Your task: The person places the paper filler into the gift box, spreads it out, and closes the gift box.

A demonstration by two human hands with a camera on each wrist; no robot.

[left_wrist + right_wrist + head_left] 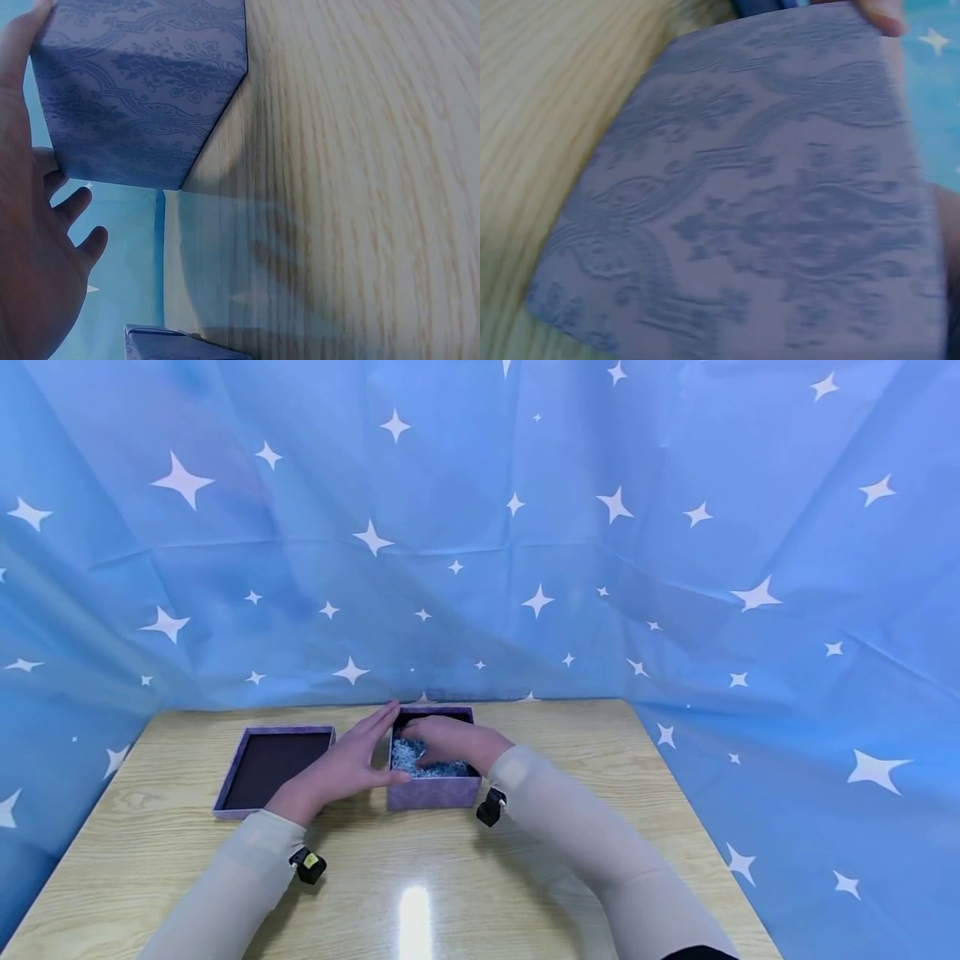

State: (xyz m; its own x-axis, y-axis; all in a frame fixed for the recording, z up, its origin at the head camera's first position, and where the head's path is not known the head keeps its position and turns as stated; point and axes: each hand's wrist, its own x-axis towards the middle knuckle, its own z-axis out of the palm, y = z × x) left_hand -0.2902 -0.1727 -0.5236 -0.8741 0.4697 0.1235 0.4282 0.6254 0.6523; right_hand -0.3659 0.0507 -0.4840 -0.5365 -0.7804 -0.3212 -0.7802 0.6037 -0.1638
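A purple patterned box (433,793) stands near the back of the table, its walls also filling much of both wrist views. Inside lies blue shredded paper (402,755). My left hand (348,768) holds the box by its left side, the thumb at the front corner and the fingers reaching toward the back corner. From the right, my right hand (450,740) reaches into the box, over the shredded paper, with thumb and fingers spread apart. Its fingertips are partly hidden, and I cannot tell whether they pinch any paper.
Left of the box, a purple-edged lid (281,768) lies with its black inside facing up. Both rest on a light wood-grain table (420,877). A blue star-patterned cloth (480,527) hangs behind the table and along its sides.
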